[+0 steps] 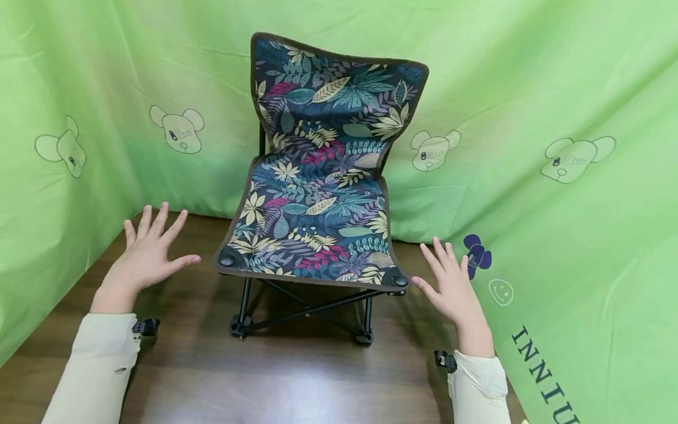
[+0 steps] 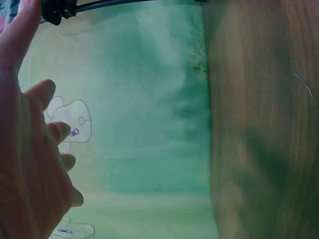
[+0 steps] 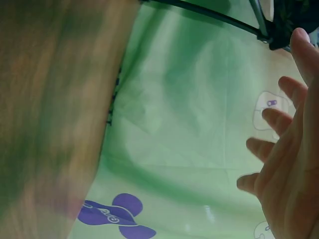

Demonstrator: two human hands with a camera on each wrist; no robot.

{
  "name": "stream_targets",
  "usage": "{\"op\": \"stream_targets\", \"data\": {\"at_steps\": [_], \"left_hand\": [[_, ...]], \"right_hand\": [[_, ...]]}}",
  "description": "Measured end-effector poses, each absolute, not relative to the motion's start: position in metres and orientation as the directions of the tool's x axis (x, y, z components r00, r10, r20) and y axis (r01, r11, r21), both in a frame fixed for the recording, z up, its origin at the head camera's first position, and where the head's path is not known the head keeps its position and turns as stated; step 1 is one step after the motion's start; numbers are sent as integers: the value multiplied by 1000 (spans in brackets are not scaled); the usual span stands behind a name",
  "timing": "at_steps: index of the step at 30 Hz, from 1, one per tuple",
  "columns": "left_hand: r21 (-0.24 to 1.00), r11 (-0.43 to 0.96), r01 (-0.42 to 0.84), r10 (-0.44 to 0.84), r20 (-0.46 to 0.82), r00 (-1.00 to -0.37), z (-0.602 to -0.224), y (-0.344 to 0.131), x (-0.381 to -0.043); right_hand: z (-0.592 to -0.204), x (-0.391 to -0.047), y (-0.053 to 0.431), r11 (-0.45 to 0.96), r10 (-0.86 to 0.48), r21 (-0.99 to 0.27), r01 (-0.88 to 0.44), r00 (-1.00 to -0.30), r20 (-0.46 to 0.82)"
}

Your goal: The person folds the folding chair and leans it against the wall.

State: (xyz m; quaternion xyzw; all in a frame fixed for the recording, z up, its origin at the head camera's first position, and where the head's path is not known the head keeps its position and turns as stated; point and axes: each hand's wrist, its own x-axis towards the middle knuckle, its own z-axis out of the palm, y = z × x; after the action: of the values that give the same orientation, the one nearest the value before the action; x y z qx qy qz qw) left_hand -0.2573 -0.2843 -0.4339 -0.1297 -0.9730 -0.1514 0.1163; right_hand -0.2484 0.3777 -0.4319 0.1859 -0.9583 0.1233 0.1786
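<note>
A folding chair [image 1: 318,206] with leaf-patterned fabric and black legs stands unfolded between my hands in the head view. To its left my left hand [image 1: 148,253] is held with fingers spread and nothing in it. My right hand [image 1: 450,288] is spread too, its thumb close to the seat's front right corner cap [image 1: 398,281]. Both wrist views show the fingers [image 2: 60,130] extended, apart from anything. Part of the chair's black frame [image 3: 214,13] crosses the top of the right wrist view.
Green fabric [image 1: 529,106] printed with bear heads hangs behind the chair and down both sides. The floor [image 1: 275,377] is brown wood grain. A small black clip [image 1: 145,327] sits at the left wrist, another clip [image 1: 445,360] at the right wrist.
</note>
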Motion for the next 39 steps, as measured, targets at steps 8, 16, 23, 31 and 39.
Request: {"op": "stream_targets", "data": {"at_steps": [8, 16, 23, 31, 39], "left_hand": [[287, 897, 336, 249, 298, -922, -425, -282, -255], [341, 855, 390, 280, 329, -902, -414, -277, -248], [369, 803, 468, 320, 396, -861, -404, -270, -241], [412, 711, 569, 376, 461, -804, -389, -261, -231], [421, 645, 637, 413, 510, -755, -381, -252, -222]], "right_hand": [[-422, -246, 373, 877, -317, -201, -436, -840, 441], [-411, -242, 371, 846, -349, -208, -491, -804, 481], [-399, -233, 361, 787, -418, -199, -584, -742, 525], [-386, -220, 350, 710, -479, -213, -671, -683, 551], [-380, -216, 345, 644, -505, -235, -728, -635, 585]]}}
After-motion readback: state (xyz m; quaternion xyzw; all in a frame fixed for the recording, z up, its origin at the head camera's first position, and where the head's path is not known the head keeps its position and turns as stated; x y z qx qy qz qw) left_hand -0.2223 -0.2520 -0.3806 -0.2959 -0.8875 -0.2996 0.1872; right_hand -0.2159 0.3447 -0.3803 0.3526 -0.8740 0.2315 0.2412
